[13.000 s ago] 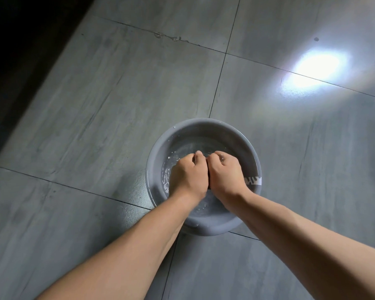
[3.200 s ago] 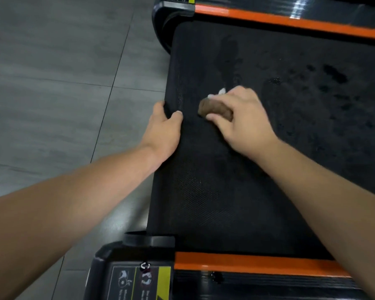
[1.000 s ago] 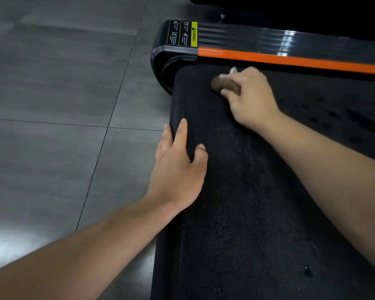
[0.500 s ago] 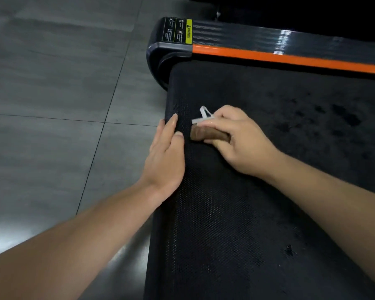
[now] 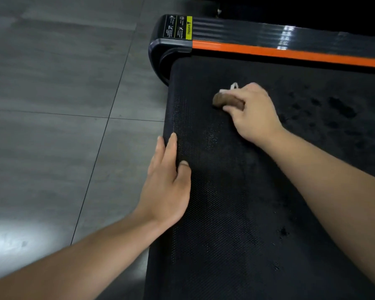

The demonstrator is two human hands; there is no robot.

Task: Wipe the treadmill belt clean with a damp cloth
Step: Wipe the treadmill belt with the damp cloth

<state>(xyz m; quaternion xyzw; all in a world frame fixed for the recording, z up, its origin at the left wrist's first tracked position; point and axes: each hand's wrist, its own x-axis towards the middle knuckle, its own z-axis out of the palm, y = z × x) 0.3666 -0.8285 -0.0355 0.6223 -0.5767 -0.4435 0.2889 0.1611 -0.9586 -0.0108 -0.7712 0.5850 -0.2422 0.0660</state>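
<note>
The black textured treadmill belt (image 5: 236, 213) fills the right half of the head view. My right hand (image 5: 251, 111) grips a bunched brown cloth (image 5: 224, 101) with a small white tag sticking out, and presses it onto the belt toward its far left part. My left hand (image 5: 167, 182) lies flat with straight fingers on the belt's left edge, nearer to me. Dark wet patches mark the belt to the right of the cloth.
An orange and black side rail (image 5: 290, 50) with a yellow warning label runs along the belt's far side, ending in a rounded black end cap (image 5: 160, 53). Grey floor tiles (image 5: 52, 105) lie left of the treadmill.
My right hand has carried the cloth away from my left hand, up and to the right across the belt. My left hand has slid a little nearer to me along the edge.
</note>
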